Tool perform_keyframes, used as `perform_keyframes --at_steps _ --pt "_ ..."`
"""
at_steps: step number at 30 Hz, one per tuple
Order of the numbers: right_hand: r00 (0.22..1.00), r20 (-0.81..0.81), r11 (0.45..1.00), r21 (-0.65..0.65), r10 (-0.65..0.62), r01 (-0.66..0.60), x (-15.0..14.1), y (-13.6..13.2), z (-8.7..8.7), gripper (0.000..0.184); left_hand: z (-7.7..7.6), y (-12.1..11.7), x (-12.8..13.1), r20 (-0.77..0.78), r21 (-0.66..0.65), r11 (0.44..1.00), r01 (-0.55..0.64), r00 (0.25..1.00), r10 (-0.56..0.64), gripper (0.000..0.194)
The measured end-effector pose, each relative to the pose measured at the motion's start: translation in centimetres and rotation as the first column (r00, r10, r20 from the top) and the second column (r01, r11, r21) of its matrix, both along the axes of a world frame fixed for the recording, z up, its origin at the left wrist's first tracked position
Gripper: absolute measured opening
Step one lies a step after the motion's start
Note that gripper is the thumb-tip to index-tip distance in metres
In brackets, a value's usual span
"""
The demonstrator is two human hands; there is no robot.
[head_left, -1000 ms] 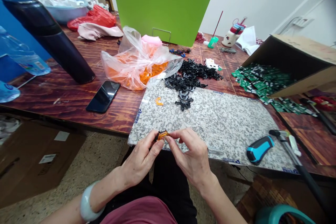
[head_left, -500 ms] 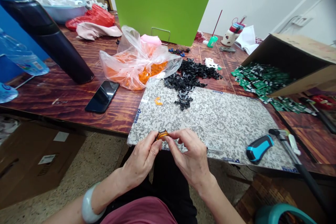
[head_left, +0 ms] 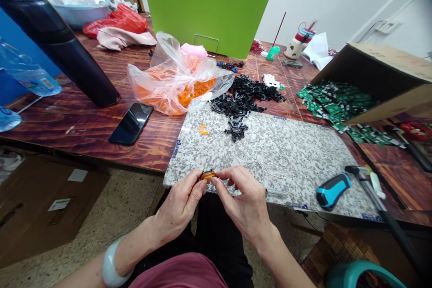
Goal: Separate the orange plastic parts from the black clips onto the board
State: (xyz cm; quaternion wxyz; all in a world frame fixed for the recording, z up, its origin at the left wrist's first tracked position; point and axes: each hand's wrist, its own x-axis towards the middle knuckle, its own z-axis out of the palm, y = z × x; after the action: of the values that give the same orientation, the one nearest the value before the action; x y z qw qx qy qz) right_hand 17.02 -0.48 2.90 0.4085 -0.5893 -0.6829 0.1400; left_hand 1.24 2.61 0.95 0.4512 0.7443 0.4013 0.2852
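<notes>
Between my two hands, at the near edge of the speckled board [head_left: 286, 153], is a small orange and black plastic part [head_left: 208, 174]. My left hand [head_left: 180, 200] pinches its left end between thumb and fingers. On its right end my right hand [head_left: 245, 202] closes thumb and forefinger. Fingertips cover both ends of the part. Farther back on the board lie a few loose orange pieces [head_left: 203, 129]. Beside them a heap of black plastic pieces [head_left: 236, 103] spreads over the board's far edge onto the table.
A clear bag of orange pieces [head_left: 162, 87] and a phone [head_left: 131, 123] lie left of the board. A black-and-blue tool handle [head_left: 333, 191] and a hammer [head_left: 371, 193] rest at right. Green circuit boards [head_left: 332, 101] spill from a cardboard box [head_left: 398, 65]. A dark flask [head_left: 77, 58] stands at left.
The orange and black part has tilted slightly between my fingertips. Both hands stay in nearly the same place, and the things on the table have not moved.
</notes>
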Motion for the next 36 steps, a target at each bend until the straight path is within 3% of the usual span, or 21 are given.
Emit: perform_keyframes --at_steps 4,8,12,17,21,29,36 --pt "0.994 -0.106 0.995 -0.096 0.031 -0.041 0.4 0.2 0.5 0.009 0.0 0.0 -0.4 -0.016 0.031 0.999 0.024 1.000 -0.023 0.019" --pt "0.959 -0.250 0.962 -0.202 0.132 -0.185 1.0 0.5 0.8 0.024 0.2 0.1 -0.8 -0.028 0.065 0.996 0.064 0.998 -0.062 0.017" --pt "0.908 -0.373 0.930 -0.229 0.190 -0.289 1.1 0.6 0.7 0.020 0.4 0.2 -0.9 -0.045 0.089 0.988 0.127 0.991 -0.123 0.018" --pt "0.863 -0.477 0.905 -0.271 0.169 -0.327 0.9 0.4 0.6 0.015 0.4 0.3 -1.1 -0.044 0.145 0.972 0.183 0.983 -0.178 0.017" --pt "0.867 -0.474 0.909 -0.278 0.152 -0.311 0.7 0.2 0.7 0.014 0.4 0.4 -1.2 -0.054 0.165 0.962 0.215 0.976 -0.209 0.017" --pt "0.933 -0.297 0.952 -0.165 0.201 -0.258 0.2 0.0 0.8 0.012 0.4 0.5 -1.5 -0.051 0.198 0.958 0.207 0.978 -0.201 0.017" --pt "0.933 -0.294 0.957 -0.135 0.208 -0.256 0.2 0.1 0.3 0.013 0.4 0.5 -1.5 -0.065 0.157 0.968 0.196 0.980 -0.188 0.021"
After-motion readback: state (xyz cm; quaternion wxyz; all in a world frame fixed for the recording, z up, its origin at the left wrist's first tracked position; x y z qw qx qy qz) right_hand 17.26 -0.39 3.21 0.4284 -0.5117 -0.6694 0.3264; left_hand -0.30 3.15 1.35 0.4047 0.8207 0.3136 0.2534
